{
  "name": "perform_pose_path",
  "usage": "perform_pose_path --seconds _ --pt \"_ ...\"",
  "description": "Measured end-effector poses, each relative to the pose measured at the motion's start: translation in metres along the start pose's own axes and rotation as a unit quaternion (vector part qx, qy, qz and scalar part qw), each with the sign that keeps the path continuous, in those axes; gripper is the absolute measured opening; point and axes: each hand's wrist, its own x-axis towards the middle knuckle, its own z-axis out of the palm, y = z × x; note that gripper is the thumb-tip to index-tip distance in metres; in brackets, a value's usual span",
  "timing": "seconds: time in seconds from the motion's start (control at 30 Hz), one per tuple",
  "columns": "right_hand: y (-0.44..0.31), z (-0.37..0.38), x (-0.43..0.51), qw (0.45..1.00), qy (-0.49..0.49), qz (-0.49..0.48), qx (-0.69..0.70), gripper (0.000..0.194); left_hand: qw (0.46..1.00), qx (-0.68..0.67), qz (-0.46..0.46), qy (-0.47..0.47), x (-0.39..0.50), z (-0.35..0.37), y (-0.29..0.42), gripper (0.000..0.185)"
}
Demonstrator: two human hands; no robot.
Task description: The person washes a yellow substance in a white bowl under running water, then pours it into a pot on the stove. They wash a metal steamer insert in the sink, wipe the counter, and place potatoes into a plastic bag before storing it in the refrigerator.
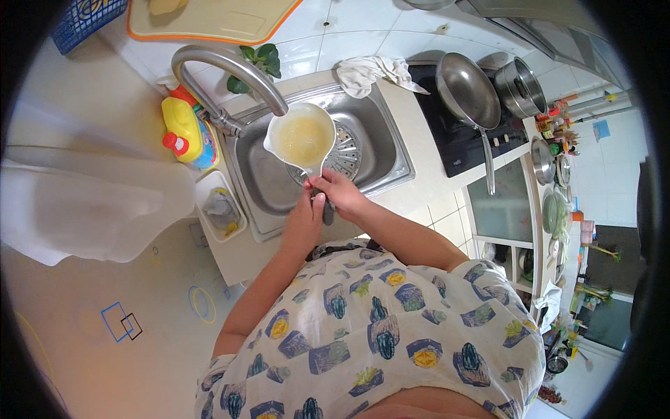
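A white-lined saucepan with a pouring lip (302,134) is over the stainless steel sink (374,112), partly beneath the tip of the curved faucet (235,73). Cloudy, pale yellow liquid lies inside it. Both my hands are at its dark handle (328,213): my left hand (305,217) closes around it from the left, and my right hand (340,193) grips it from the right, near the pan. The two hands touch. Under the pan, a round perforated metal piece (348,152) shows in the sink. Whether water runs cannot be told.
Yellow detergent bottle (183,125) and a white tray (238,234) holding a grey scrubber stand left of the sink. A white cloth (366,73) lies at its back right corner. A frying pan (467,89) and a steel pot (518,89) rest on the black cooktop (455,152).
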Motion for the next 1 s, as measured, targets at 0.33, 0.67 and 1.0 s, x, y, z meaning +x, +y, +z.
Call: perform_pose_path --seconds 0.33,0.67,1.0 --pt "0.008 -0.02 0.006 0.976 0.068 -0.039 -0.202 0.018 0.991 -0.008 -0.128 0.03 -0.045 -0.072 -0.018 0.032" --pt "0.019 -0.027 0.009 0.961 0.075 -0.072 -0.256 0.018 0.984 -0.016 -0.171 0.045 -0.068 -0.076 -0.024 0.027" --pt "0.021 -0.031 0.009 0.948 0.072 -0.089 -0.299 0.02 0.98 -0.025 -0.191 0.043 -0.065 -0.076 -0.025 0.027"
